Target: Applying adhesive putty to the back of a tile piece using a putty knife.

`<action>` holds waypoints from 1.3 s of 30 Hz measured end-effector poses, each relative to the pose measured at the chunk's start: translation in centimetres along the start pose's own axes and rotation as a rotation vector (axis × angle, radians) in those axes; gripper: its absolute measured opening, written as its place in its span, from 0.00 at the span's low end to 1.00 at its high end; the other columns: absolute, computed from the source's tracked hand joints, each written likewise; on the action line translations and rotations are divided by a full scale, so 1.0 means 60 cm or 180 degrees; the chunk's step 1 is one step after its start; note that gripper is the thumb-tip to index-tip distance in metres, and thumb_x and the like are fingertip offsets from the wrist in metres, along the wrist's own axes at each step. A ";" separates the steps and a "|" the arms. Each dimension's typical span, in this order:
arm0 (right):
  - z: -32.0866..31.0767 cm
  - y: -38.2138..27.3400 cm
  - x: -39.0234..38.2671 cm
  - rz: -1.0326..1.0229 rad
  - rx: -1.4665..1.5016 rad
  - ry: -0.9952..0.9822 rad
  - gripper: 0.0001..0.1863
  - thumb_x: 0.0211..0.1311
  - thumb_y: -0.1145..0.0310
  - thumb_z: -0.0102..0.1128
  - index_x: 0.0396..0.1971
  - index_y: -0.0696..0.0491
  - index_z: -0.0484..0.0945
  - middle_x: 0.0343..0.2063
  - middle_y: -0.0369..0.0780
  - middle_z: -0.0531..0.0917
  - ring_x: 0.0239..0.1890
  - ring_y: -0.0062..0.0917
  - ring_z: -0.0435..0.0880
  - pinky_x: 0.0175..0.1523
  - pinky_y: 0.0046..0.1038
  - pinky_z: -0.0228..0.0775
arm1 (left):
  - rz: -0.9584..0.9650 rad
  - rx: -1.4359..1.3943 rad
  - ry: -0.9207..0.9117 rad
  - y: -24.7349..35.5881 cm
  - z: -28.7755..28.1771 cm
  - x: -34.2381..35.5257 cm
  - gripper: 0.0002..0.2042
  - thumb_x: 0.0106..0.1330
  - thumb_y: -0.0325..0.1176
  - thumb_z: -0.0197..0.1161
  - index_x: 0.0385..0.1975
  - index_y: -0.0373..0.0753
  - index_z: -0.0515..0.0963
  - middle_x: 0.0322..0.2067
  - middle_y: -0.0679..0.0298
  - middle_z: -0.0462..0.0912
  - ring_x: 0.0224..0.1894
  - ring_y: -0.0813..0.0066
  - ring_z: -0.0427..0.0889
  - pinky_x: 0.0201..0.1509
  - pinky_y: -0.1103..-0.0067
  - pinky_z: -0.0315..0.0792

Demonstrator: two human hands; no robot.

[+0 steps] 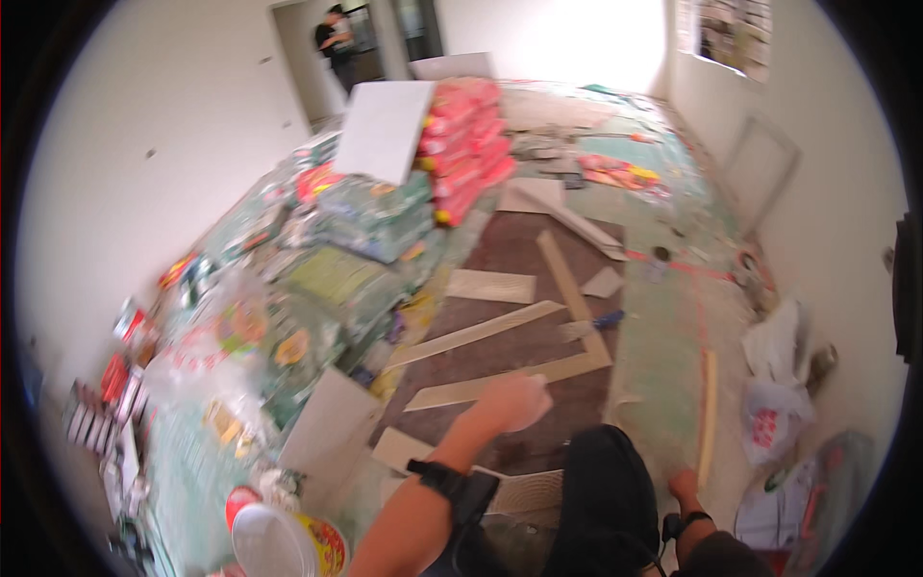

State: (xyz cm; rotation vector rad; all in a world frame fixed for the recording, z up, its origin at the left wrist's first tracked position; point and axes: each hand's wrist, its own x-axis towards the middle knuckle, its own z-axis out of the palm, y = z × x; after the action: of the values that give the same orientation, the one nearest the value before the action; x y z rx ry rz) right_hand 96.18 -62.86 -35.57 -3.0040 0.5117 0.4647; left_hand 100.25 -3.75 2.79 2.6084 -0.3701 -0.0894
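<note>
My left hand [514,402], blurred and rounded like a fist, is over a dark brown board [481,385] on the floor. Whatever it may hold is hidden. Just beyond it lies a long tan strip [567,368] with angled ends. Another strip [567,279] meets its right end at a corner, and a loose strip [481,332] slants to the left. A blue-handled tool [608,318] with a pale flat head rests across the right-hand strip. Low by my right knee, my right hand [683,483] is close to a narrow yellowish strip [710,418]; its fingers are too unclear to read.
Green-wrapped bags [346,279] and clear plastic [212,337] crowd the left. Red sacks [461,144] stand stacked beyond, beside a leaning pale panel [385,130]. A bucket [274,540] stands lower left; white bags [774,413] line the right wall. A person [336,43] stands by the far doorway.
</note>
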 end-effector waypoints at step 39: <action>-1.013 -0.487 -0.228 -0.5856 -0.4116 -0.1237 0.11 0.65 0.62 0.59 0.34 0.54 0.83 0.25 0.39 0.83 0.28 0.30 0.80 0.33 0.35 0.73 | -0.6287 -0.1875 0.2644 0.456 -0.025 -1.108 0.10 0.60 0.32 0.57 0.31 0.28 0.78 0.30 0.42 0.85 0.37 0.45 0.87 0.41 0.58 0.80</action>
State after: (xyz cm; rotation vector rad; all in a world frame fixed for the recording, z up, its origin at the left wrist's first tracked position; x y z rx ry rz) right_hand 110.85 -37.54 26.70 -2.1453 -3.0025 1.1456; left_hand 29.87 -7.52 17.12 1.2516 2.0499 0.1931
